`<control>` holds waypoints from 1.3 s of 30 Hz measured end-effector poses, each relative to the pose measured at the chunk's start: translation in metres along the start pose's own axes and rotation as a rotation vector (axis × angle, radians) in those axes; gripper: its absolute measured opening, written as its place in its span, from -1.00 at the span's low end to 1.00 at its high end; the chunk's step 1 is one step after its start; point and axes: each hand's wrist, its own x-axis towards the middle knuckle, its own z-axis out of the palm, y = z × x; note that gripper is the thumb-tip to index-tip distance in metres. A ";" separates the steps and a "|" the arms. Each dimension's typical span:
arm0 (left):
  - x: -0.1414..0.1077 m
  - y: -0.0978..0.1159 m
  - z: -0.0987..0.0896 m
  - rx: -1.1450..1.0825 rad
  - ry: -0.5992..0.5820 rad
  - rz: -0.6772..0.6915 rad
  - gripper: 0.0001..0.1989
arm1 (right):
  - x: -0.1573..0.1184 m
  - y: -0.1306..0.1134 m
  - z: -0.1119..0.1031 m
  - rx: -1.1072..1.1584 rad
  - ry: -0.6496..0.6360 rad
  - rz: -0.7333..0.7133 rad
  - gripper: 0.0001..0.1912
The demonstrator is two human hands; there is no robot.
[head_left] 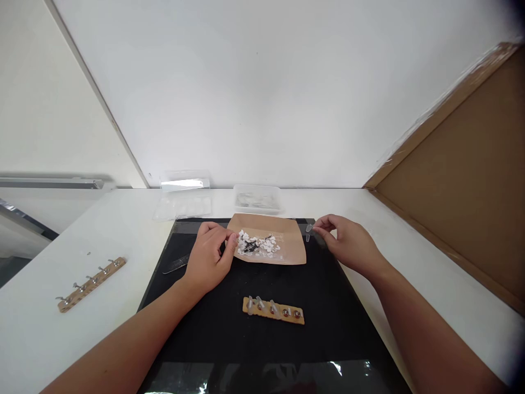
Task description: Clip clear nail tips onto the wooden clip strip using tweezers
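Observation:
My left hand is at the left edge of a brown paper tray, thumb and index finger pressed together; what they hold, if anything, I cannot make out. White flakes and some dark bits are heaped in the tray. To the tray's right, my right hand pinches a small clear nail tip. A second clear nail tip is just below it. Nearer to me, a wooden strip carries several round metal holders, and clear nail tips stand on those at its left end.
A black mat lies on the white table, with a dark nail file partly behind my left hand. Another wooden strip with metal clips lies at left. An opened clear case and a translucent box stand by the wall.

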 end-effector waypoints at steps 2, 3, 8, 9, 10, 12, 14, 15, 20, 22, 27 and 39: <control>0.000 0.000 0.000 0.000 0.005 0.004 -0.75 | -0.001 -0.003 0.000 0.013 -0.005 -0.016 -0.80; 0.000 0.000 0.000 0.000 0.007 0.006 -0.76 | -0.002 -0.004 0.000 0.014 -0.003 -0.017 -0.78; -0.001 -0.001 0.001 -0.005 -0.005 0.003 -0.78 | -0.002 0.001 -0.002 0.012 0.019 0.065 -0.69; -0.001 -0.001 0.001 -0.007 -0.008 0.001 -0.78 | -0.001 0.002 -0.003 0.010 0.024 0.091 -0.69; -0.001 -0.001 0.000 -0.011 -0.011 -0.001 -0.77 | 0.000 0.004 -0.003 0.009 0.027 0.117 -0.70; 0.000 0.000 0.000 -0.024 -0.016 -0.003 -0.74 | 0.001 0.006 -0.003 0.008 0.031 0.183 -0.71; 0.000 0.000 -0.002 -0.041 -0.027 -0.007 -0.70 | 0.002 0.008 -0.003 0.012 0.018 0.270 -0.73; 0.000 0.001 -0.003 -0.050 -0.033 -0.012 -0.68 | 0.002 0.009 -0.003 0.021 0.002 0.313 -0.74; -0.001 0.002 -0.004 -0.079 -0.056 -0.026 -0.65 | 0.002 0.011 -0.003 0.101 -0.097 0.381 -0.78; -0.001 0.002 -0.004 -0.085 -0.059 -0.022 -0.65 | 0.002 0.011 -0.002 0.118 -0.117 0.386 -0.79; -0.001 0.003 -0.004 -0.091 -0.070 -0.008 -0.65 | 0.003 0.013 0.002 0.110 -0.121 0.348 -0.75; -0.001 0.002 -0.005 -0.093 -0.086 -0.012 -0.65 | 0.002 0.010 0.005 0.037 -0.201 0.306 -0.80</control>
